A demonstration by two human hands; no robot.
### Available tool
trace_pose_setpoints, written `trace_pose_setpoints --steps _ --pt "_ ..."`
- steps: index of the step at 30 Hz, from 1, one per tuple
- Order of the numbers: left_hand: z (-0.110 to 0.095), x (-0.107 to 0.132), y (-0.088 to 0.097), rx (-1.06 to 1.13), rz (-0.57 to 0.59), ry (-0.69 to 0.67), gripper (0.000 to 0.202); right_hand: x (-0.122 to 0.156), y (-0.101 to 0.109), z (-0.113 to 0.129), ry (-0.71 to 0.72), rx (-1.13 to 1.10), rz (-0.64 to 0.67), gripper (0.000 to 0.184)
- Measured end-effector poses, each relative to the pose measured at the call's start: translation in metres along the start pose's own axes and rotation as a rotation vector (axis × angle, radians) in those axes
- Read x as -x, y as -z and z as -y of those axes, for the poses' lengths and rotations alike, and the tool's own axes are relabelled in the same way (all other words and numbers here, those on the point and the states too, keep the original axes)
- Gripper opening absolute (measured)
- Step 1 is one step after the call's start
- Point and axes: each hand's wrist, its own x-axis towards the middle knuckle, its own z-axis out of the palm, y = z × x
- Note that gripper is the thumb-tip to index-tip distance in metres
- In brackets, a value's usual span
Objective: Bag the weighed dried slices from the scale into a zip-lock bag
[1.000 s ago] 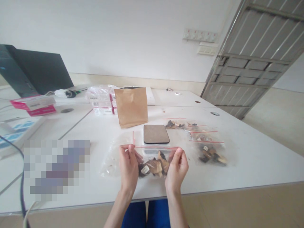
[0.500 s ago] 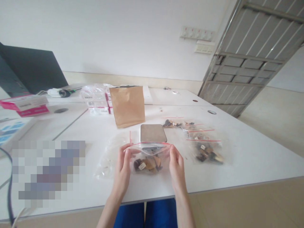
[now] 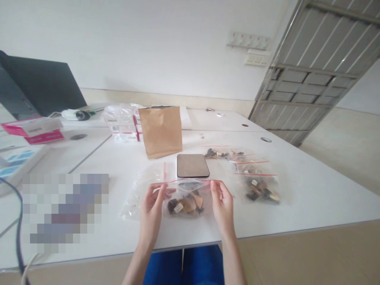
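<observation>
1. The left hand [image 3: 152,209] is pinching the left top corner of a clear zip bag [image 3: 186,198], at 6 o'clock from the scale [image 3: 192,165].
2. The bag is hanging just above the worktop [image 3: 311,198]; holding dried pieces, it looks light, limp and slippery, best gripped along its red seal.
3. The right hand [image 3: 222,204] is pinching the right corner.
</observation>
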Motion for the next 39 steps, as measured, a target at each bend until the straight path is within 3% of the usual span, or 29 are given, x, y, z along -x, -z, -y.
trace_pose_setpoints --steps 4,14,21,26,32,39 --pt "-0.0010 -0.0010 0.0008 -0.002 -0.076 -0.056 0.033 -0.0002 0.0000 -0.0021 -0.029 0.009 -0.070 0.041" --pt "0.0016 0.0002 0.0035 -0.008 -0.072 -0.066 0.031 0.0032 -0.0030 -0.0053 -0.063 0.031 -0.130 0.040" --pt "0.0034 0.0003 -0.0022 0.097 -0.029 0.016 0.034 -0.0001 -0.0065 -0.0041 -0.080 -0.060 -0.062 0.043" --pt "0.0016 -0.0006 -0.0043 0.124 -0.018 -0.006 0.035 0.0008 -0.0077 -0.0074 -0.119 -0.090 -0.028 0.047" --pt "-0.0005 -0.0034 0.0009 -0.013 -0.022 -0.028 0.034 0.0011 -0.0072 -0.0056 -0.087 -0.091 0.086 0.029" --pt "0.0037 -0.0019 0.0010 0.027 -0.067 -0.044 0.031 -0.0005 -0.0060 -0.0075 -0.097 -0.085 0.012 0.029"
